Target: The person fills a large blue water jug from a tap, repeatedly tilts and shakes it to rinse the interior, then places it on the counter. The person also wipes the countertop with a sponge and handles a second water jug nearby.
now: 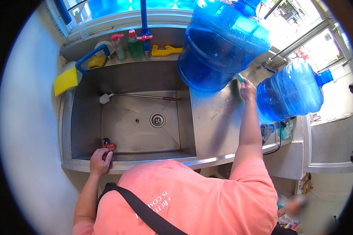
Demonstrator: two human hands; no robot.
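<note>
My left hand (pixel 100 162) is over the front rim of the stainless steel sink (pixel 123 129). Its fingers grip a crumpled red plastic wrapper (pixel 111 146), with a dark blue round piece (pixel 106 141) beside it. Out to the right, my right hand (pixel 248 90) holds a small green object (pixel 240 77), partly hidden by the fingers. It reaches between a large upright blue water jug (pixel 220 50) and a second blue water jug (pixel 291 89). A long-handled brush (pixel 138 95) with a white head lies in the basin near a drain strainer (pixel 157 120).
Behind the basin stand a green soap bottle (pixel 135 47), a clear bottle (pixel 118 48), a yellow jug handle (pixel 166 51) and a blue pipe tap (pixel 145 41). Yellow sponges (pixel 66 82) sit at left. A grey cloth (pixel 266 132) lies right. A blurred person (pixel 294 204) is lower right.
</note>
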